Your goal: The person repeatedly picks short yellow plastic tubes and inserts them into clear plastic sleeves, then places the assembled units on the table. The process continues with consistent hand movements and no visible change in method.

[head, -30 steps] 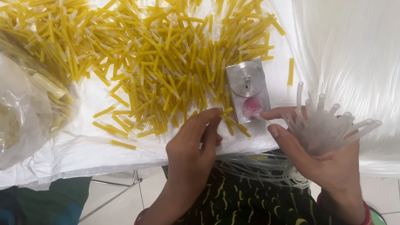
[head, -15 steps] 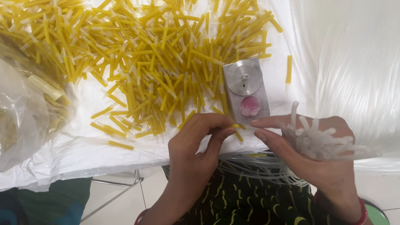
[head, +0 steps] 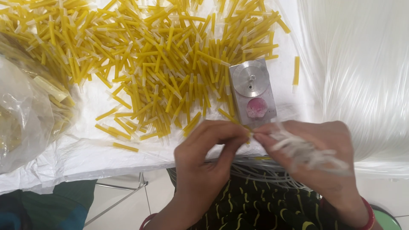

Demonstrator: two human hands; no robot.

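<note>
Hands pinched together at the table's front edge

Left hand (head: pixel 204 157) closes thumb and forefinger on one small yellow piece (head: pixel 249 133), right at the point where it meets the right hand (head: pixel 315 164); that right hand is curled shut around a bunch of thin clear tubes (head: pixel 304 151), its thumb and forefinger pinching toward the same spot; the tube ends are blurred, so which one meets the yellow piece cannot be told.

Risks, as I judge them: the join sits just over the front edge of the white plastic sheet (head: pixel 85 157), so a slip of either pinch would likely send the yellow piece down to the lap or floor rather than back onto the sheet; the loose bundle could fan out if the right grip slackens, and the tubes trail down toward more clear tubing (head: pixel 264 174) below the edge, where a snag seems possible; the small metal block (head: pixel 252 91) with its round disc and pink spot stands just beyond the fingertips, near enough to be knocked by a forward push.

Room: the heap of yellow pieces (head: pixel 149 55) crowds the sheet to the left and beyond; a clear bag (head: pixel 25 115) fills the far left; a mass of pale tubing (head: pixel 362 72) takes the right; free space lies mainly toward the body.
</note>
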